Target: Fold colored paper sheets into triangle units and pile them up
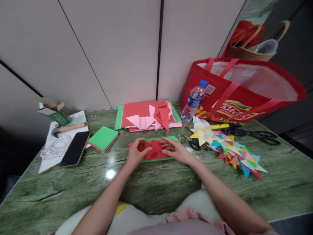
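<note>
Touches pointed red paper piece point(154, 149) with left grip point(134, 152) and right grip point(180, 153); cannot tell whether pinched or loose. Shows rectangular green paper sheet point(156, 159) beneath both.

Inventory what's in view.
Sheets: uncounted, red, green, middle
Stack: one, multicoloured, back
Folded pieces: several, pink, red, back
Square pile: one, green, left
Phone: one, black, left
Beads: uncounted, pinkish, left
Hammer: one, brown, left
Carton: one, green, left
Board: one, white, left
Bottle: one, clear, right
Bag: one, red, right
Basket: one, tan, right
Scissors: two, black, right
Tool: one, yellow, right
Paper spikes: many, multicoloured, right
Table: one, green, beneath
Left hand: one, bare, middle
Right hand: one, bare, middle
</note>
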`<state>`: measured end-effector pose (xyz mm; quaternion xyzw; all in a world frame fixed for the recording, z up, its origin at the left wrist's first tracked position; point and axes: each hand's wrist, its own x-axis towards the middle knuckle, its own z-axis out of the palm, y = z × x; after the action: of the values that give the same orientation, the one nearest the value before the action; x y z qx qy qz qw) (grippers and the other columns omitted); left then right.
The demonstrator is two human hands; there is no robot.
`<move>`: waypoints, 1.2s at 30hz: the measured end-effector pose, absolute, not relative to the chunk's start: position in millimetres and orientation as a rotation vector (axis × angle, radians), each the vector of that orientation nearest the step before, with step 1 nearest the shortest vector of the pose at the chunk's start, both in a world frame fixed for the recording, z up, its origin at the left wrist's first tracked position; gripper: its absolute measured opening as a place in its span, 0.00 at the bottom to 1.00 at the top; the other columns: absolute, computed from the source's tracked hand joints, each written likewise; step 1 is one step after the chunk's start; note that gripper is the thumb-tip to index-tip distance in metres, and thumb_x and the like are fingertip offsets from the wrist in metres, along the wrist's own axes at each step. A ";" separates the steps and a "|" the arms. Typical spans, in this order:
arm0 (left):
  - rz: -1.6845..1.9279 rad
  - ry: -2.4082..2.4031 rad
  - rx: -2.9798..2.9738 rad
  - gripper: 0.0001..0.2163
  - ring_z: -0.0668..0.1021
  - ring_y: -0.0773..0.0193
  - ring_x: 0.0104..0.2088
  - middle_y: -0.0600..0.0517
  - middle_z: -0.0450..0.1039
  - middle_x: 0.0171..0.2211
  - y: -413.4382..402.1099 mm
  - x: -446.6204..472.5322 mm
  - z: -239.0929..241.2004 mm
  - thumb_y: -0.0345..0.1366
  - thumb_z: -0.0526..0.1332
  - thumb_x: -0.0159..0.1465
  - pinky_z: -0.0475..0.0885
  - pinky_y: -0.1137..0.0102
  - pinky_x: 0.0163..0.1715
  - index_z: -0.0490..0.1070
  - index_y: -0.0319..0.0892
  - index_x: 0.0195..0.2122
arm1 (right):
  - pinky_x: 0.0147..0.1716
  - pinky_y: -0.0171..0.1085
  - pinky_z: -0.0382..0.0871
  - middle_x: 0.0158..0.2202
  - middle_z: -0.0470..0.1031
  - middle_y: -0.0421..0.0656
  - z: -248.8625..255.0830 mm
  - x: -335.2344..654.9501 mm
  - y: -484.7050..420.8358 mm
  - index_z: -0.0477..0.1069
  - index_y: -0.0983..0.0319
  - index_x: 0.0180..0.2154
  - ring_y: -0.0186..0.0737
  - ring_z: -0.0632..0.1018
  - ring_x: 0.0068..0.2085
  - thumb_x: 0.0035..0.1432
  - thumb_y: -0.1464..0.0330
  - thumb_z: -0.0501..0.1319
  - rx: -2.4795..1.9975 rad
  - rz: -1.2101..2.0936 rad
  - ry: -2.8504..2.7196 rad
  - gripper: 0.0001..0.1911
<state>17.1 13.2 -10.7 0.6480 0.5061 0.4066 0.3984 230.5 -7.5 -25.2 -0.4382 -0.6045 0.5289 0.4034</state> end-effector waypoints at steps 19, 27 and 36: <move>0.321 1.455 2.371 0.53 0.54 0.45 0.63 0.39 0.47 0.64 8.1 1.9 1.6 0.44 0.69 0.48 0.45 0.40 0.57 0.29 0.52 0.64 | 0.41 0.43 0.70 0.39 0.78 0.46 -31.7 236.2 2.6 0.72 0.62 0.42 0.44 0.77 0.39 0.55 0.64 0.54 -1.250 0.924 -1.525 0.15; 0.367 1.511 2.416 0.53 0.53 0.46 0.63 0.38 0.45 0.64 10.9 -0.6 -2.9 0.43 0.68 0.49 0.44 0.40 0.57 0.24 0.51 0.64 | 0.38 0.41 0.69 0.34 0.77 0.45 -26.3 248.7 3.9 0.71 0.62 0.37 0.44 0.75 0.35 0.54 0.64 0.54 -1.382 0.615 -1.258 0.12; 0.428 1.785 2.442 0.44 0.67 0.43 0.52 0.38 0.64 0.50 19.3 -7.2 3.7 0.46 0.69 0.48 0.64 0.52 0.47 0.47 0.41 0.62 | 0.31 0.38 0.71 0.29 0.75 0.42 -39.4 251.7 9.2 0.69 0.62 0.35 0.39 0.74 0.30 0.53 0.62 0.55 -1.350 0.827 -1.215 0.12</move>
<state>-7.2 19.3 3.7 0.7986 0.5837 0.1400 0.0434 251.7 9.2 -39.4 -0.5686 -0.5117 0.3482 0.5419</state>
